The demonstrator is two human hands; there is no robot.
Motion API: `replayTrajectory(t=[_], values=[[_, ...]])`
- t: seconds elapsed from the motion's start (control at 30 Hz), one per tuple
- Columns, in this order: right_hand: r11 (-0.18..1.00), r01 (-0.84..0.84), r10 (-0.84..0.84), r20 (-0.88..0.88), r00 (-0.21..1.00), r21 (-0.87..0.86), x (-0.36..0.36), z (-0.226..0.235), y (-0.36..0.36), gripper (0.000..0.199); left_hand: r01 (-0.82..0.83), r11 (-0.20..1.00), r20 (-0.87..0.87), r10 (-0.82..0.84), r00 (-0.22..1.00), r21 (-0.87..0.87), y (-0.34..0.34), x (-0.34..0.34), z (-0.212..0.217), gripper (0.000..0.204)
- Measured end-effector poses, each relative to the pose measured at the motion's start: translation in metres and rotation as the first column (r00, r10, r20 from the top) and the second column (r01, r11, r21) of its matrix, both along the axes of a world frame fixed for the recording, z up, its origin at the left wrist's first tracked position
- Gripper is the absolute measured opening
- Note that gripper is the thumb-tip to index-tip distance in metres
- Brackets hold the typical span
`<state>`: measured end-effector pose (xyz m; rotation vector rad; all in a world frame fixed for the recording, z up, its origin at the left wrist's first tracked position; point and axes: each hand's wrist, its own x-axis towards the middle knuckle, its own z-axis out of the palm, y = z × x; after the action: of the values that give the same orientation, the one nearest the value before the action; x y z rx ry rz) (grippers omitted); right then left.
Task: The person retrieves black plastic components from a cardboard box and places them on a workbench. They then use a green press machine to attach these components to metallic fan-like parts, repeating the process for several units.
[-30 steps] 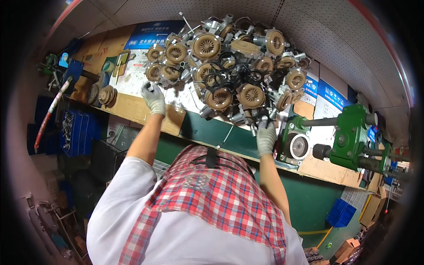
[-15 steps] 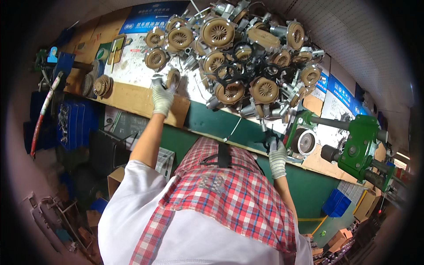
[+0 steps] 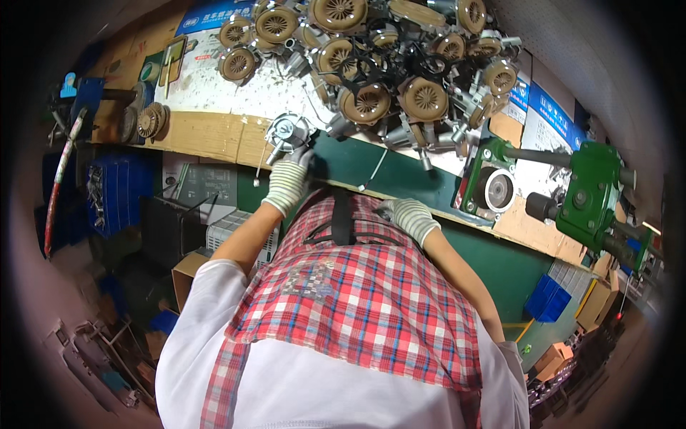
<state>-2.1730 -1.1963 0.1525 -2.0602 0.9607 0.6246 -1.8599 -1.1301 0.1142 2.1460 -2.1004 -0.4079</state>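
My left hand (image 3: 287, 182), in a striped work glove, grips a round silvery metal part (image 3: 289, 130) at the bench's front edge. Its open, ring-like side faces up, and a thin lead with a pale end (image 3: 259, 175) hangs from it. My right hand (image 3: 410, 219), gloved likewise, is in front of the checked apron (image 3: 364, 300), its fingers drawn together and pointing left. Whatever those fingertips hold, if anything, is hidden. Beyond both hands lies a heap of similar metal parts with brown finned wheels (image 3: 423, 98), and black cables (image 3: 361, 71) run among them.
A green machine (image 3: 586, 187) with a round wheel (image 3: 494, 191) stands on the bench at right. At left are a finned brown disc (image 3: 152, 120), a red-and-white lever (image 3: 63, 179) and a blue bin (image 3: 120, 193). Another blue bin (image 3: 548, 299) sits low at right.
My left hand has drawn the metal part nearer and turned it from its edge to face up. My right hand has left the machine's side and come in to the apron.
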Motion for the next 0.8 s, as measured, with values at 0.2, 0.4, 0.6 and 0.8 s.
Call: replayTrajectory(t=[0.2,0.4,0.6,0.8], values=[[0.685,0.464,-0.293,-0.37,0.882,0.562,-0.011,0.03,0.007,0.04,-0.338,0.934,0.271,0.357,0.894,-0.117,-0.065,0.018,0.05,0.062],[0.812,0.448,-0.57,0.347,0.744,0.374,-0.093,-0.034,0.035,0.023,-0.13,0.951,0.006,0.134,0.991,0.281,-0.076,0.057,0.034,0.05],[0.607,0.729,-0.779,-0.056,0.625,-0.316,-0.11,0.042,0.037,0.054,0.095,0.959,-0.175,-0.049,0.983,0.266,-0.046,-0.058,0.077,0.054],[0.481,0.864,-0.839,0.206,0.503,-0.15,-0.15,0.016,0.058,0.048,0.41,0.869,-0.166,-0.377,0.911,0.277,-0.071,-0.221,0.074,0.054]])
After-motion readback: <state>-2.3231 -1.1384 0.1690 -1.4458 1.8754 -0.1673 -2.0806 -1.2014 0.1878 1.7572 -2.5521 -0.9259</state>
